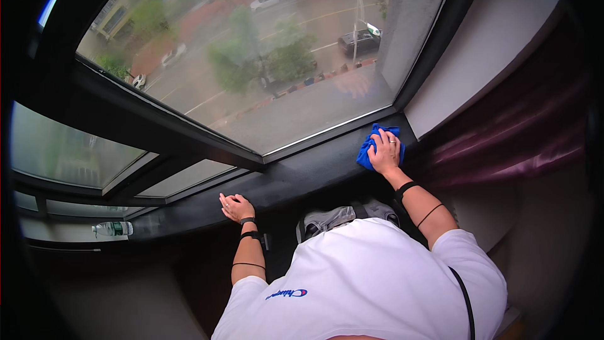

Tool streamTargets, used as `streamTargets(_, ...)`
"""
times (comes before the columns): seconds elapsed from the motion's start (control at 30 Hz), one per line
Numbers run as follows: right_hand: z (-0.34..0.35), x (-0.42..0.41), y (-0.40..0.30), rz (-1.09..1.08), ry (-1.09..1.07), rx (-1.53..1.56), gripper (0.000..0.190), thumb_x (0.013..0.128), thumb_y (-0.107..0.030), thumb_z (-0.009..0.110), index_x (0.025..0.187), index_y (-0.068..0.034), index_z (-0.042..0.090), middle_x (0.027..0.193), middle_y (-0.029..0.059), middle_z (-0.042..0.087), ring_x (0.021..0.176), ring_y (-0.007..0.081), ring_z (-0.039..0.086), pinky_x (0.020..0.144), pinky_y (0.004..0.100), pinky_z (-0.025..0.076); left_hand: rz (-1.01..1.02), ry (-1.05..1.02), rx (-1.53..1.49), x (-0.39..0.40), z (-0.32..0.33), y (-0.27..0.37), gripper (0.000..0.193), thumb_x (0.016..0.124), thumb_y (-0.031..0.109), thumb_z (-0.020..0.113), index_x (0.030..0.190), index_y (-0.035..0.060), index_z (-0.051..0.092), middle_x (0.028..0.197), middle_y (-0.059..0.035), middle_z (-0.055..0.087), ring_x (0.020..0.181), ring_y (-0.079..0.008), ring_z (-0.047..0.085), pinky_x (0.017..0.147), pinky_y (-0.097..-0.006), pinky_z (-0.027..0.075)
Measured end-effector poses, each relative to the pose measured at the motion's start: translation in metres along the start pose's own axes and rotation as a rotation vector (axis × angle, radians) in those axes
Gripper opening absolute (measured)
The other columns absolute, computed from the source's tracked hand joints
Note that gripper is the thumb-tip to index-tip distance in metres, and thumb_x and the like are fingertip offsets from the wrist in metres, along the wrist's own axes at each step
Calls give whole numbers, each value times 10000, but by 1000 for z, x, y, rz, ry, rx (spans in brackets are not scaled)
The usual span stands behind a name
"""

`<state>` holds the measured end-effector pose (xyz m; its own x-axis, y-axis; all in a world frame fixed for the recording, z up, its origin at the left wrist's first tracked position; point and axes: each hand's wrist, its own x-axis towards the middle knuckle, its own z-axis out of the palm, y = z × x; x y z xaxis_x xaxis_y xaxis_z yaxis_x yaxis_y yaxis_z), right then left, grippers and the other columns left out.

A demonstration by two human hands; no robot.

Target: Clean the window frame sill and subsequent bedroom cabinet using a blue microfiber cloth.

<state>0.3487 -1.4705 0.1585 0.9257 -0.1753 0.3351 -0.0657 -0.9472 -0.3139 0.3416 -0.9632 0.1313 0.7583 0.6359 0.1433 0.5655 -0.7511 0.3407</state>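
My right hand presses a crumpled blue cloth onto the dark window sill, at its right end by the corner of the frame. The fingers lie spread over the cloth, and one wears a ring. Farther left, my left hand is at the sill's front edge with nothing in it, its fingers slightly bent. Whether its palm rests on the sill is hard to tell. Above the sill stands a large window pane in a dark frame, with a faint hand reflection in the glass.
A clear plastic bottle with a green label stands toward the sill's left end. A purple curtain hangs at the right beside a white wall panel. Smaller panes fill the left side. A street with cars and trees shows outside.
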Motion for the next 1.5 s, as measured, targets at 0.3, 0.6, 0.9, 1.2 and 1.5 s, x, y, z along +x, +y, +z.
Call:
streamTargets(0.3, 3, 10, -47, -460, -247, 231, 336, 837, -293, 654, 1144, -163, 693, 1358, 91, 610, 1293, 303, 514, 1128, 477, 355, 52, -49, 148, -43, -4, 25, 222, 982, 319, 568, 1031, 105, 599, 1583, -133, 401, 1496, -313, 330, 1233, -579, 179)
streamTargets(0.6, -17, 38, 39, -61, -59, 102, 258, 817, -239, 661, 1051, -134, 693, 1284, 83, 633, 1236, 304, 531, 1077, 467, 384, -287, -184, 134, -2, -27, 15, 418, 934, 432, 641, 1208, 141, 518, 1540, -57, 390, 1506, -273, 280, 1172, -731, 158)
streamTargets(0.9, -8, -2, 3, -318, -167, 99, 324, 824, -275, 659, 1129, -168, 674, 1351, 89, 595, 1272, 298, 512, 1115, 479, 361, -415, -8, 95, 4, 6, 18, 548, 992, 395, 546, 1505, 258, 414, 1706, -82, 190, 1567, -290, 135, 1054, -704, 373)
streamTargets(1.2, -16, 27, 64, -110, -115, -91, 395, 847, -270, 636, 1222, -149, 624, 1398, 137, 532, 1316, 353, 455, 1120, 505, 341, -427, -37, 61, 5, 2, 22, 544, 996, 396, 542, 1510, 273, 414, 1706, -88, 185, 1577, -290, 115, 1093, -709, 329)
streamTargets(1.5, 34, 7, -84, -367, -158, 117, 362, 831, -259, 668, 1172, -142, 639, 1347, 128, 567, 1282, 337, 491, 1106, 508, 355, -404, -4, 108, 7, 14, 17, 526, 995, 404, 552, 1490, 279, 424, 1705, -77, 176, 1569, -289, 129, 1068, -698, 362)
